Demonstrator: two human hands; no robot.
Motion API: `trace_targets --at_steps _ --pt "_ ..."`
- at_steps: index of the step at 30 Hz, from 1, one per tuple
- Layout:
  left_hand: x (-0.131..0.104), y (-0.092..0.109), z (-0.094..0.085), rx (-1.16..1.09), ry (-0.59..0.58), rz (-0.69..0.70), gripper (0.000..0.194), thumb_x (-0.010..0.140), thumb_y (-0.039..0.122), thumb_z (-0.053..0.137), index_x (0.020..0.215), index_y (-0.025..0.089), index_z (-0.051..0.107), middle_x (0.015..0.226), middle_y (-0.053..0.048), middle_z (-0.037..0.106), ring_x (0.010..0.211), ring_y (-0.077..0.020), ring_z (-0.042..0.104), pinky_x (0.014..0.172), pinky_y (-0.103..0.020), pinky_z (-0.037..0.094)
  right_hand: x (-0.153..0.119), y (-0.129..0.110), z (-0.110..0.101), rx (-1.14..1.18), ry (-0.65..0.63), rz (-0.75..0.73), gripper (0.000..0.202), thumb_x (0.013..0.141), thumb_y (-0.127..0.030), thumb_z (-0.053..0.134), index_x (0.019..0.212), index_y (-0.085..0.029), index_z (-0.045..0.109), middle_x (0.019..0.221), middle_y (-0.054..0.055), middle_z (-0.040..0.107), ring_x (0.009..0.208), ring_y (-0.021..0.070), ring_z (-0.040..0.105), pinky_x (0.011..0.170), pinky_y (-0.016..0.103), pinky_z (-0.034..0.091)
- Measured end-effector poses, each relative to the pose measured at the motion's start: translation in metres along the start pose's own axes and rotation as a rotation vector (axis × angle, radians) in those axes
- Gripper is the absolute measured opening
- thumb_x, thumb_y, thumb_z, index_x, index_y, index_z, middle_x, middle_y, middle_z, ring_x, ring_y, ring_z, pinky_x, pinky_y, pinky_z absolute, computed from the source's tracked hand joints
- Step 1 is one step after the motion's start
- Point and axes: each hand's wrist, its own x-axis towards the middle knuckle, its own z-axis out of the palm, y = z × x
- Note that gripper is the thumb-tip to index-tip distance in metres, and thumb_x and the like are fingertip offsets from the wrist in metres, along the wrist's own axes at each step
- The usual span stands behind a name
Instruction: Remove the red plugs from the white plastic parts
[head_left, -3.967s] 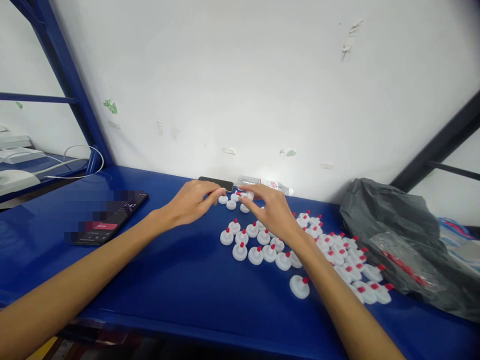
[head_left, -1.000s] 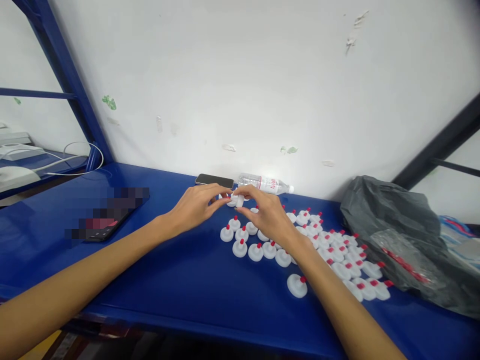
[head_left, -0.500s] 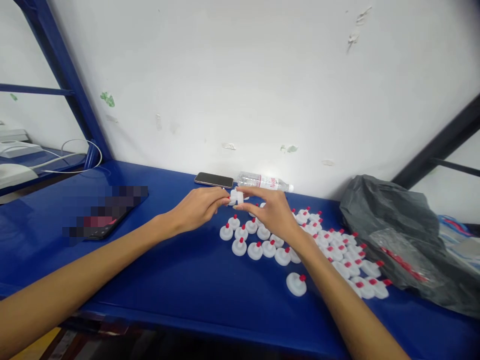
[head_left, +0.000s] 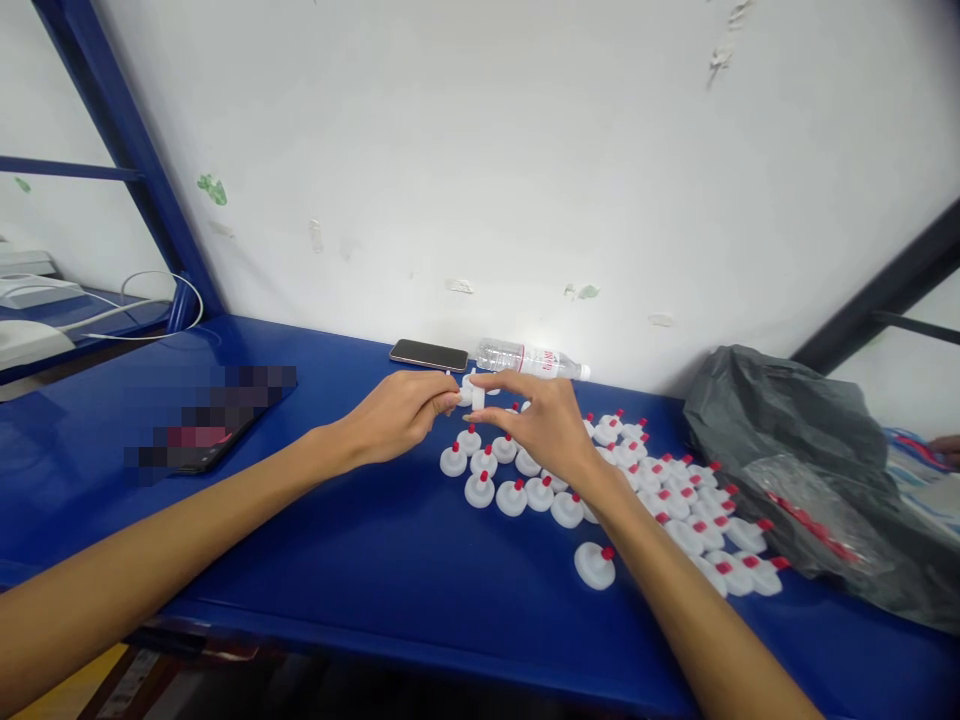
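White plastic caps with red tips point(head_left: 511, 500) spread widely, with plain white pieces by the fingers

In the head view, the right hand point(head_left: 546, 420) had its thumb and forefinger parted just enough to grip a small white plastic piece point(head_left: 478, 398). The left hand point(head_left: 401, 412) was closed in a pinch just beside that piece; whether its fingertips had hold of anything could not be told.

The caps lay on the blue tabletop point(head_left: 375, 580), loosely spaced below the hands and crowded together toward the right, with a lone red-tipped cap point(head_left: 592, 567) near the front. Judging by the red tips, that side of the work looked well advanced: nearly all the caps in the clear showed one. Just beyond the fingers, a few plain white pieces point(head_left: 466, 384) showed no red tip, and seemed to be the small part left without one. The right hand and forearm hid some of the caps, so no full count was possible.

Small red pieces point(head_left: 814, 525) lay in a clear plastic bag on a dark grey plastic bag point(head_left: 787, 400) at the right. Along the wall were a flat black phone point(head_left: 427, 354) and a clear plastic bottle with a red-and-white label point(head_left: 525, 360), on its side. Another person's hand point(head_left: 948, 450) showed at the far right edge.
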Motion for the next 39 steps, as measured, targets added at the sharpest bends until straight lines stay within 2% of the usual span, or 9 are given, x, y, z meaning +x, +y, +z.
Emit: trace_targets --at_steps 6,10,14,19,22,26,31,34,39 --pt "0.000 0.005 0.003 0.044 0.059 -0.087 0.035 0.108 0.040 0.039 0.096 0.020 0.065 0.085 -0.002 0.071 0.073 -0.0183 0.063 0.068 -0.030 0.043 0.002 -0.002 0.001 -0.090 -0.074 -0.049 0.025 0.096 -0.029 0.069 0.120 -0.028 0.070 0.113 0.002 0.078 0.106 0.0249 0.072 0.098 0.043 0.051" --pt "0.001 0.004 -0.001 0.083 0.089 -0.055 0.038 0.108 0.034 0.034 0.091 0.019 0.064 0.082 -0.003 0.070 0.072 -0.0177 0.063 0.069 -0.030 0.044 0.000 -0.001 0.005 -0.217 -0.118 -0.019 0.015 0.095 -0.022 0.062 0.108 -0.025 0.070 0.096 0.002 0.077 0.092 0.0238 0.071 0.095 0.042 0.047" --pt "0.004 -0.013 -0.008 0.185 0.119 -0.144 0.037 0.105 0.032 0.036 0.086 0.019 0.065 0.078 -0.004 0.070 0.069 -0.0186 0.064 0.067 -0.031 0.043 -0.001 0.007 0.002 -0.320 -0.138 0.065 0.012 0.098 -0.026 0.057 0.105 -0.023 0.067 0.075 0.001 0.070 0.080 0.0236 0.067 0.087 0.040 0.047" --pt "0.005 -0.046 -0.016 0.337 0.056 -0.260 0.041 0.104 0.033 0.035 0.086 0.020 0.069 0.080 -0.007 0.072 0.078 -0.0238 0.068 0.067 -0.033 0.043 -0.004 0.016 0.001 -0.313 -0.212 0.102 0.015 0.104 -0.033 0.052 0.111 -0.023 0.060 0.084 0.004 0.074 0.085 0.0249 0.069 0.081 0.037 0.047" --pt "0.004 -0.054 -0.016 0.349 0.017 -0.268 0.039 0.103 0.035 0.036 0.089 0.020 0.070 0.085 -0.008 0.073 0.082 -0.0252 0.068 0.070 -0.035 0.046 -0.006 0.017 0.003 -0.300 -0.230 0.103 0.013 0.105 -0.032 0.051 0.112 -0.022 0.056 0.087 0.005 0.074 0.087 0.0249 0.069 0.080 0.036 0.048" --pt "0.001 -0.051 -0.006 0.313 -0.025 -0.177 0.031 0.102 0.035 0.042 0.108 0.020 0.069 0.108 -0.011 0.070 0.107 -0.0307 0.062 0.087 -0.042 0.051 -0.005 0.018 0.004 -0.283 -0.256 0.072 0.010 0.104 -0.031 0.054 0.106 -0.022 0.059 0.088 0.003 0.073 0.084 0.0225 0.068 0.084 0.037 0.047" --pt "-0.004 -0.044 0.010 0.296 -0.105 -0.025 0.042 0.103 0.034 0.043 0.136 0.015 0.060 0.130 -0.017 0.055 0.121 -0.0323 0.052 0.107 -0.051 0.044 -0.002 0.020 0.004 -0.300 -0.278 0.038 0.011 0.099 -0.031 0.066 0.098 -0.021 0.068 0.100 0.005 0.075 0.097 0.0228 0.067 0.090 0.038 0.046" --pt "-0.005 -0.039 0.018 0.292 -0.141 -0.007 0.048 0.104 0.034 0.041 0.145 0.012 0.052 0.128 -0.018 0.054 0.120 -0.0315 0.051 0.107 -0.050 0.043 0.000 0.019 0.004 -0.349 -0.294 0.053 0.012 0.099 -0.030 0.065 0.099 -0.020 0.071 0.099 0.005 0.076 0.097 0.0232 0.067 0.091 0.038 0.046" --pt "0.000 -0.035 0.034 0.326 -0.189 -0.031 0.054 0.105 0.032 0.037 0.155 0.013 0.039 0.112 -0.014 0.056 0.102 -0.0290 0.055 0.096 -0.047 0.048 0.000 0.017 0.004 -0.394 -0.299 0.077 0.017 0.099 -0.032 0.064 0.098 -0.019 0.075 0.090 0.007 0.076 0.095 0.0262 0.067 0.092 0.042 0.046"
